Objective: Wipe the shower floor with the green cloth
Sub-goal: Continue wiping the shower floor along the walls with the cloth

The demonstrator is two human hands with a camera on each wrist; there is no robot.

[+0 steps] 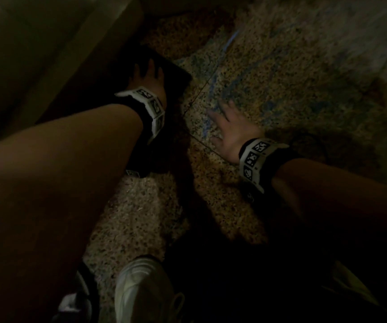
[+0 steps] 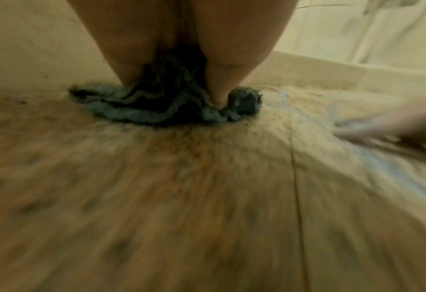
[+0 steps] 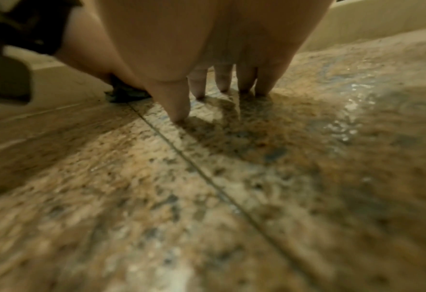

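Speckled shower floor (image 3: 231, 177): two hands, one green cloth (image 2: 161, 106).

The shower floor (image 3: 231, 197) is speckled tan stone, wet and glistening in patches, with a thin seam running across it. A bunched green cloth (image 2: 161, 106) lies on it near the pale wall, pressed down by the left hand (image 1: 149, 78). The right hand (image 1: 229, 129) rests spread, its fingertips (image 3: 179, 114) touching the wet stone. A white shoe (image 1: 143, 290) stands on it.
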